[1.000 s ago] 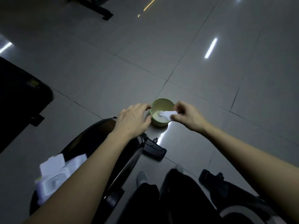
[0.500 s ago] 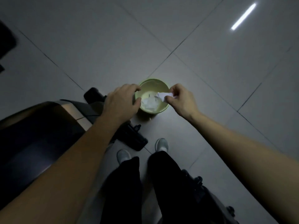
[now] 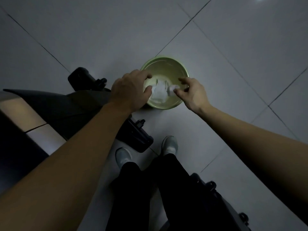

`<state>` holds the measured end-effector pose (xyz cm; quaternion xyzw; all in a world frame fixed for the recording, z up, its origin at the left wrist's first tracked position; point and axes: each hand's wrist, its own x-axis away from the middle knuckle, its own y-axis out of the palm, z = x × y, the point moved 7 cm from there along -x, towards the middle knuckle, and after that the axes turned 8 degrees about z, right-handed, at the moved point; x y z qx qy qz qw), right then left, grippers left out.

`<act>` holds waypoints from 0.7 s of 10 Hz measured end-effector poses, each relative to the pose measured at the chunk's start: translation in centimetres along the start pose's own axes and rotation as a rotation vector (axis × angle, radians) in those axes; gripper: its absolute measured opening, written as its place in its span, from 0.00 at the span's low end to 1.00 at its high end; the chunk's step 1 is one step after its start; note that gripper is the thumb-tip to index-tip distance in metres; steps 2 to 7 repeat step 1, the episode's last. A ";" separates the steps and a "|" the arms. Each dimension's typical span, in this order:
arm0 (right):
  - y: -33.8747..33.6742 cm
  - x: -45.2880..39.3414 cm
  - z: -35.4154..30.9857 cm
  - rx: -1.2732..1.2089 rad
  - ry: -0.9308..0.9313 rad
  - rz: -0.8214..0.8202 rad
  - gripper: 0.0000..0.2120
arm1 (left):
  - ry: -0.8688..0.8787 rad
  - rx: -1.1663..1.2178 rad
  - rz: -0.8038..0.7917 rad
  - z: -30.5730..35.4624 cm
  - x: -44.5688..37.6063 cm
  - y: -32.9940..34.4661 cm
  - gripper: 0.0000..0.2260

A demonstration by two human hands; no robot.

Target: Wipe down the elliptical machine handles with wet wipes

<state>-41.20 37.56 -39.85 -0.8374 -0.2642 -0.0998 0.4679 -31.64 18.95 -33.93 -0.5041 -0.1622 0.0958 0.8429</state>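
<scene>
A pale green bin [image 3: 166,61] stands on the tiled floor with crumpled white wipes [image 3: 159,94] lying in it. My right hand [image 3: 191,94] hangs over the bin's right side with its fingers spread. A small white wipe wad [image 3: 171,90] sits just off the thumb tip, inside the bin. My left hand [image 3: 130,88] covers the bin's left rim, loosely curled, with nothing visible in it. I cannot tell whether it touches the rim. The elliptical machine's handles are out of view.
The elliptical's dark body [image 3: 55,107] fills the left side. Its black floor bar [image 3: 138,135] runs past my left shoe [image 3: 123,155], and another black part [image 3: 221,200] sits at the lower right. My right shoe [image 3: 170,145] stands below the bin. Grey tiles [image 3: 233,47] spread beyond.
The view has tilted down and closer to the bin. My right hand has gone from pinching a wipe at the rim to spread fingers, with the wad now inside the bin.
</scene>
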 end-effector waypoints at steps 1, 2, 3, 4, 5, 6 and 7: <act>0.7 -0.7 0.5 0.026 -0.009 0.012 0.23 | -0.005 -0.006 0.023 -0.7 -0.7 0.6 0.16; 0.7 -0.7 0.5 0.026 -0.009 0.012 0.23 | -0.005 -0.006 0.023 -0.7 -0.7 0.6 0.16; 0.7 -0.7 0.5 0.026 -0.009 0.012 0.23 | -0.005 -0.006 0.023 -0.7 -0.7 0.6 0.16; 0.7 -0.7 0.5 0.026 -0.009 0.012 0.23 | -0.005 -0.006 0.023 -0.7 -0.7 0.6 0.16; 0.7 -0.7 0.5 0.026 -0.009 0.012 0.23 | -0.005 -0.006 0.023 -0.7 -0.7 0.6 0.16; 0.7 -0.7 0.5 0.026 -0.009 0.012 0.23 | -0.005 -0.006 0.023 -0.7 -0.7 0.6 0.16; 0.7 -0.7 0.5 0.026 -0.009 0.012 0.23 | -0.005 -0.006 0.023 -0.7 -0.7 0.6 0.16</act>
